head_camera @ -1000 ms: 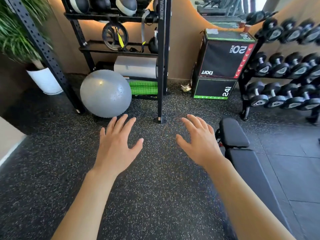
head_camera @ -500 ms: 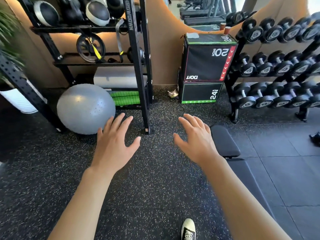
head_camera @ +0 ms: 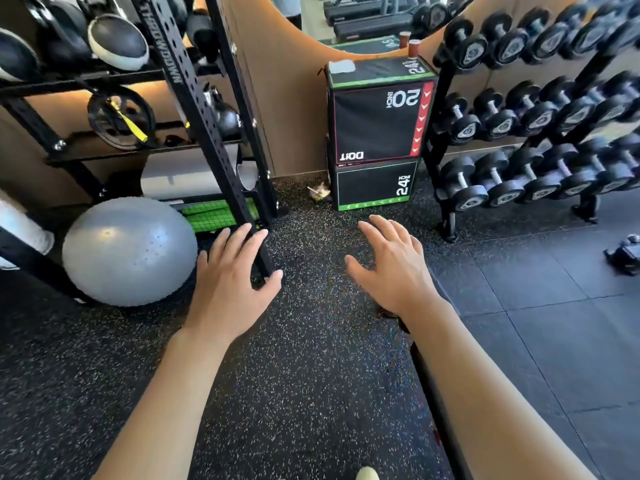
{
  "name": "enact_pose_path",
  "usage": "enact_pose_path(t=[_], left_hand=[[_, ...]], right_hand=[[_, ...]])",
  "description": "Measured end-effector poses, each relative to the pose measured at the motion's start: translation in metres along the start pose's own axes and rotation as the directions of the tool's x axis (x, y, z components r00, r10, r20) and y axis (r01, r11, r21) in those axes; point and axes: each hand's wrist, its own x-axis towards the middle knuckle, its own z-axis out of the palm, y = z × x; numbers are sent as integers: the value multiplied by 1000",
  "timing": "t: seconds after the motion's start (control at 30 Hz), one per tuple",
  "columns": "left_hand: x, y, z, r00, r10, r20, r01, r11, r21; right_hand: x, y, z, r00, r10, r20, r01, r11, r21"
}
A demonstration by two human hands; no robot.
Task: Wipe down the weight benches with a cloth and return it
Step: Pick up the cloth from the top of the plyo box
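My left hand (head_camera: pixel 232 285) and my right hand (head_camera: pixel 391 268) are both stretched out in front of me over the speckled floor, fingers straight and spread, holding nothing. A small pale folded cloth (head_camera: pixel 341 67) lies on top of the stacked black jump boxes (head_camera: pixel 377 126) against the back wall, well beyond my fingertips. Of the black weight bench (head_camera: pixel 437 422) only a narrow dark edge shows along my right forearm; the arm hides the rest of it.
A black storage rack (head_camera: pixel 194 98) with balls and a kettlebell stands at the left, with a grey exercise ball (head_camera: pixel 128 251) at its foot. A dumbbell rack (head_camera: pixel 540 126) fills the right. A crumpled wrapper (head_camera: pixel 320 194) lies by the boxes. A dark object (head_camera: pixel 625 252) sits on the floor at far right.
The view has moved closer to the jump boxes and turned right, so the rack and ball slid left. The bench has slipped under my right arm. Both hands stay open.
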Motion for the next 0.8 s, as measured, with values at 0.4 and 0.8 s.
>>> enact_pose_path(t=[0.4,0.8], left_hand=[[141,-27,43,997,80,-3,-80,994,-78],[324,-124,53,992,125,2,-123,979,-164]], right_hand=[[117,20,25,996,78,-48,-79,997,-21],[302,-28,71,989,136,-51,-140,986,-92]])
